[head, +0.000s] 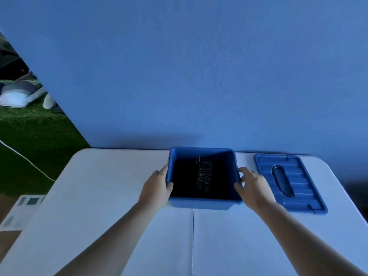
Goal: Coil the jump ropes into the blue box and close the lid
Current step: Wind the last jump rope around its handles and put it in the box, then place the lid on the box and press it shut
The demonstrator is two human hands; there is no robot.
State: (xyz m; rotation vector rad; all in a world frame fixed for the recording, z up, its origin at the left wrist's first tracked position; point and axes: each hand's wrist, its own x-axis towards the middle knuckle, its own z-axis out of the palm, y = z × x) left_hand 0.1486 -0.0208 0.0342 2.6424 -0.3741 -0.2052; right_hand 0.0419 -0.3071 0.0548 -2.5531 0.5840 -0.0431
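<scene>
The blue box point(202, 204) stands open at the back middle of the white table. Inside it lies a dark coiled jump rope point(203, 173), a wound bundle in the box's shadowed bottom. My left hand point(157, 188) grips the box's left rim, thumb over the edge. On the opposite side, my right hand point(252, 184) holds the right rim the same way. The blue lid point(298, 186) lies flat on the table just right of the box, with a dark handle slot in its middle.
The white table point(119, 216) has a seam down its middle and a blue wall right behind it. Off the left edge are green turf, a white cable point(25, 158) and pale objects on the floor.
</scene>
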